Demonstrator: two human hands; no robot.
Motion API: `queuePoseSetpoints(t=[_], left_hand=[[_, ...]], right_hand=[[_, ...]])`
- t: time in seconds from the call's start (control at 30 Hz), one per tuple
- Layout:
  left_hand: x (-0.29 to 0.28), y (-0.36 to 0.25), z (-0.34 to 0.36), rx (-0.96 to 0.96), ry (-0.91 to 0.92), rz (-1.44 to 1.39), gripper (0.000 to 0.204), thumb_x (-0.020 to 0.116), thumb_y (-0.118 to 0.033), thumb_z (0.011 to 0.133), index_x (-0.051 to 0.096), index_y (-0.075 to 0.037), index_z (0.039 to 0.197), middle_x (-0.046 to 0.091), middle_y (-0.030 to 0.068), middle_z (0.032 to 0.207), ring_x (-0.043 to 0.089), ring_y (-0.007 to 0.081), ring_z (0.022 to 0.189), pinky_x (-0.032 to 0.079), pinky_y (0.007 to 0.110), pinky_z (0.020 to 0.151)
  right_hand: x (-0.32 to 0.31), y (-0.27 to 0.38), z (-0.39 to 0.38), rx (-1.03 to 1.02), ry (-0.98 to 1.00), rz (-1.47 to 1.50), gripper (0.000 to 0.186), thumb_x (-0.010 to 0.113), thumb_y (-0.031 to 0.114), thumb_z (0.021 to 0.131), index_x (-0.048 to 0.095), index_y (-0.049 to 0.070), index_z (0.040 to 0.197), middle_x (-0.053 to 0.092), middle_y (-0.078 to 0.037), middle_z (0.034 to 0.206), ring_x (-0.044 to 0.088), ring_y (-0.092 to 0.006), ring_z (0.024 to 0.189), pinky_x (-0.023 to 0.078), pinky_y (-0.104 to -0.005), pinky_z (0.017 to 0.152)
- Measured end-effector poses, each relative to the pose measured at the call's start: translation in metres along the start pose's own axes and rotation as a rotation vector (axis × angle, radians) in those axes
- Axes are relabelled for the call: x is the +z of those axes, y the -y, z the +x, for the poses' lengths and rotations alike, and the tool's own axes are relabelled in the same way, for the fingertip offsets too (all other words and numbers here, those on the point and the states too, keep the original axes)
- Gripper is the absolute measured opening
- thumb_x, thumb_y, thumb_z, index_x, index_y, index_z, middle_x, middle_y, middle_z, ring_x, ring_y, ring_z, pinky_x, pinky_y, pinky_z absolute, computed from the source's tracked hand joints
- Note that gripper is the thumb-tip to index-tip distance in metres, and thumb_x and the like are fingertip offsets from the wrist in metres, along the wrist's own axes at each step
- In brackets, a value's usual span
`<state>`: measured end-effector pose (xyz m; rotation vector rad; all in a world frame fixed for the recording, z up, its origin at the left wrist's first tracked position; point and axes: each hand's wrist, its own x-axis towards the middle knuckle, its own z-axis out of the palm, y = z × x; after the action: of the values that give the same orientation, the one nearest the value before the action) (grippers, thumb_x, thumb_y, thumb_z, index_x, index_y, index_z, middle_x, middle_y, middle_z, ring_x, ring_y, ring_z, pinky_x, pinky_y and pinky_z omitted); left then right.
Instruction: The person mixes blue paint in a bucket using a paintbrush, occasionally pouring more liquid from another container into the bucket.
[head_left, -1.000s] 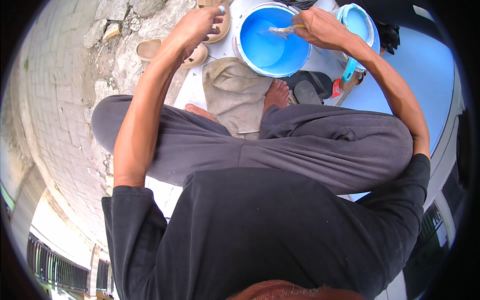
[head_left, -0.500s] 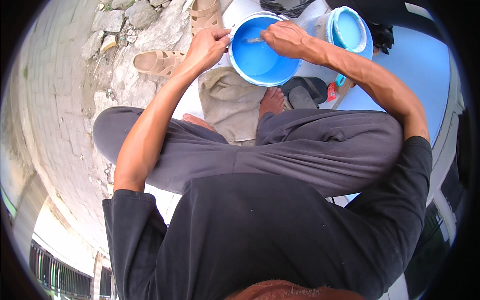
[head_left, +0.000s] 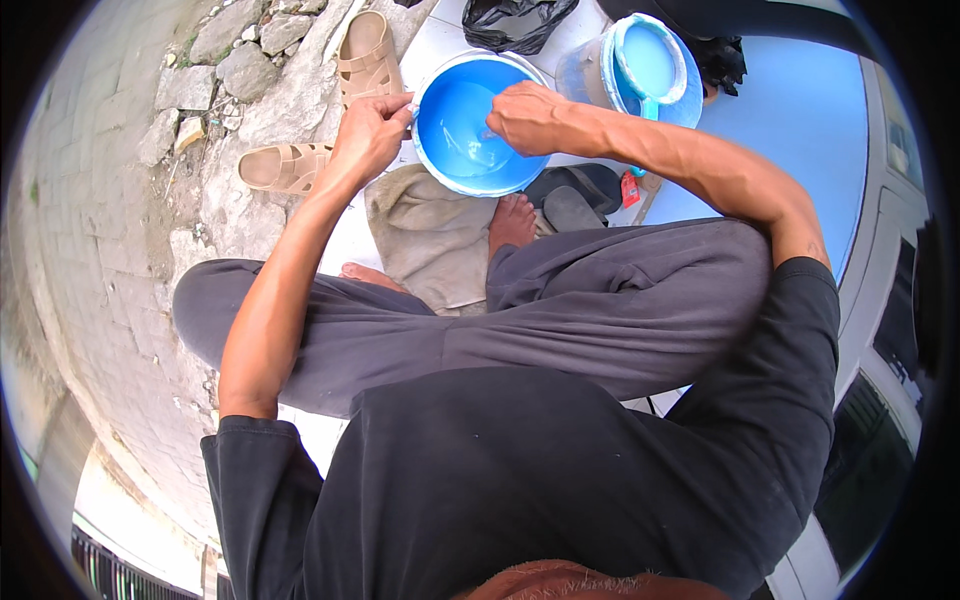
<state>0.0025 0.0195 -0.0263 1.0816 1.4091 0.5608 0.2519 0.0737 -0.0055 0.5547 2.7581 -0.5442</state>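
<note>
A white-rimmed bucket (head_left: 445,165) with blue paint inside stands in front of me. My left hand (head_left: 370,135) pinches its left rim with thumb and forefinger. My right hand (head_left: 525,118) is inside the right part of the bucket's opening, fingers closed round the paintbrush, which is mostly hidden by the hand and paint. To the right, a second paint container (head_left: 650,62) holds light blue paint, with a turquoise handle (head_left: 650,112) at its side. A crumpled beige cloth (head_left: 420,250) lies below the bucket, between my bare feet.
Tan sandals (head_left: 365,65) lie on the left beside broken stone (head_left: 250,75) and paving (head_left: 110,250). A black plastic bag (head_left: 510,30) sits behind the bucket. Dark footwear (head_left: 565,200) lies near my right foot. A light blue surface (head_left: 800,120) is at the right.
My right hand has moved left and down into the bucket with the brush. My left hand has come from beside the bucket onto its rim. The view has shifted slightly.
</note>
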Motion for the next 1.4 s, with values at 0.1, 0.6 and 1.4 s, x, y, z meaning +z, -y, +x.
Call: queuePoseSetpoints(t=[0.1,0.6,1.4], left_hand=[[0.0,0.004,0.002,-0.013,-0.007,0.007,0.031,0.06,-0.018,0.096,0.069,0.001,0.119,0.073,0.0104,0.088,0.067,0.0142,0.076,0.053,0.029,0.074],[-0.001,0.003,0.0,0.017,-0.008,0.077,0.032,0.059,-0.019,0.096,0.069,-0.002,0.121,0.074,0.0113,0.087,0.069,0.015,0.076,0.053,0.03,0.074],[-0.001,0.008,0.001,0.015,0.015,0.035,0.032,0.058,-0.018,0.099,0.067,-0.003,0.126,0.071,0.0042,0.092,0.064,0.0105,0.078,0.052,0.026,0.072]], right_hand=[[0.001,0.01,0.002,-0.018,0.019,0.064,0.014,0.06,0.011,0.078,0.067,-0.002,0.074,0.065,-0.022,0.069,0.066,-0.0395,0.071,0.052,-0.0475,0.067],[-0.004,-0.009,0.013,0.069,-0.018,-0.251,0.016,0.057,0.011,0.083,0.068,-0.001,0.083,0.069,-0.017,0.075,0.07,-0.0334,0.075,0.055,-0.0423,0.067],[0.005,0.006,0.021,0.046,-0.015,-0.259,0.02,0.054,0.011,0.087,0.062,-0.003,0.098,0.068,-0.018,0.079,0.07,-0.0329,0.071,0.055,-0.042,0.061]])
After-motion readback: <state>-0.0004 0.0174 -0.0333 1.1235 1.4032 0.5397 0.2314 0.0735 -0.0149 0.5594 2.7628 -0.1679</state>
